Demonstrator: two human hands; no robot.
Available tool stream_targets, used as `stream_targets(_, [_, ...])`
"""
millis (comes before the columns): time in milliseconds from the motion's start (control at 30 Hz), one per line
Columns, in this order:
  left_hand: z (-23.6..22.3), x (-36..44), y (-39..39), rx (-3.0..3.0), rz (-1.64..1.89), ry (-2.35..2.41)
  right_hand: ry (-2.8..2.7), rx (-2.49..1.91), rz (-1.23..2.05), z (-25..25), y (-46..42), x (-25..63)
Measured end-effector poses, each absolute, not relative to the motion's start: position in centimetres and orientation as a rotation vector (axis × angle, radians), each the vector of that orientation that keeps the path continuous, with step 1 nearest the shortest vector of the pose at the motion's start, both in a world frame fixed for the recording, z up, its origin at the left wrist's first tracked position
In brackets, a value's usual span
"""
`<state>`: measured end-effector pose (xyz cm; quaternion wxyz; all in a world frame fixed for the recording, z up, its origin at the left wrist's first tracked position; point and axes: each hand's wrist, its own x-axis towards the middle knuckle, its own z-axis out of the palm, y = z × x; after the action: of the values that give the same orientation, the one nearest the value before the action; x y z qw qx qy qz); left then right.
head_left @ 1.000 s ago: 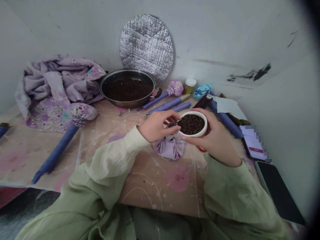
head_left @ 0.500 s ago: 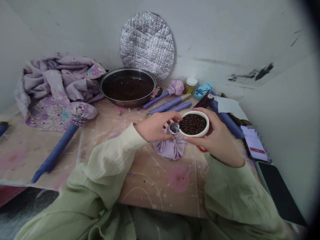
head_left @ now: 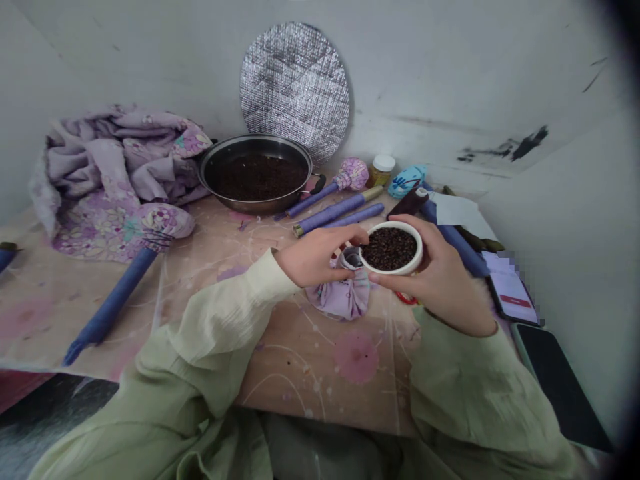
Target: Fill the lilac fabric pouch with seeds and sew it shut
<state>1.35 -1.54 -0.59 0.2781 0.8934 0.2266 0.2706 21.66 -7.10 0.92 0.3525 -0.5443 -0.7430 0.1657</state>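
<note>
My right hand (head_left: 435, 280) cups a white ceramic bowl (head_left: 389, 273) filled with dark roasted seeds (head_left: 390, 249). My left hand (head_left: 320, 257) reaches in from the left, its fingertips close to the bowl's rim. Its fingers seem to hold a small grey ring (head_left: 352, 257) set in the gathered neck of a purple floral cloth pouch (head_left: 341, 299). The ring sits just left of the bowl and lower than its rim. The pouch rests on the table below both hands. Its inside is hidden.
A steel pan of dark seeds (head_left: 256, 177) stands at the back, beside a crumpled floral cloth (head_left: 115, 167) and a quilted foil disc (head_left: 295, 83). Purple rods (head_left: 333, 217), a blue-handled cloth bundle (head_left: 163, 221), a small jar (head_left: 382, 172) and phones (head_left: 560, 380) lie around.
The bowl has shifted slightly right in my right hand, and more of the grey ring now shows beside it. The view has tilted a little.
</note>
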Motion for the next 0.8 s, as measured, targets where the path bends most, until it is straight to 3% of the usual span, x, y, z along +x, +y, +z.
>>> stream_targets(800, [-0.47,1.38,-1.59,2.324,0.695,0.635,-1.934,-1.405,0.470,1.37,-7.26,21.64])
